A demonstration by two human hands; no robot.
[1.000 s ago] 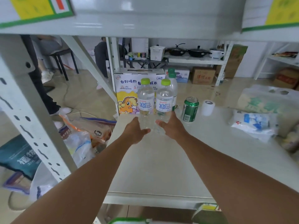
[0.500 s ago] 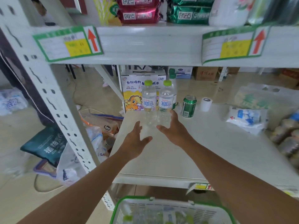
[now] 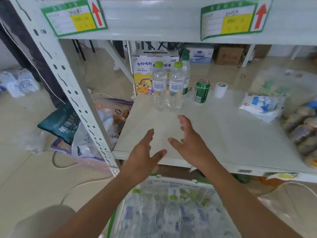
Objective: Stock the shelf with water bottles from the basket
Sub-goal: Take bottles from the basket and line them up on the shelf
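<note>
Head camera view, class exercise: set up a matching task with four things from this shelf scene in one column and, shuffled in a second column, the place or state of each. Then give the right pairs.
Column 1:
1. green can
2. basket
3. left hand
4. white tape roll

Column 2:
A. open and empty
B. below the shelf edge, full of bottles
C. right of the two front bottles
D. right of the can

Pairs: 1-C, 2-B, 3-A, 4-D

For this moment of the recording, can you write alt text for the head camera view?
Two bare, open hands, left hand and right hand, hover empty over a pale shelf. Two green-capped water bottles stand upright at its back beside a green can. A white basket of more bottles sits below.
</note>
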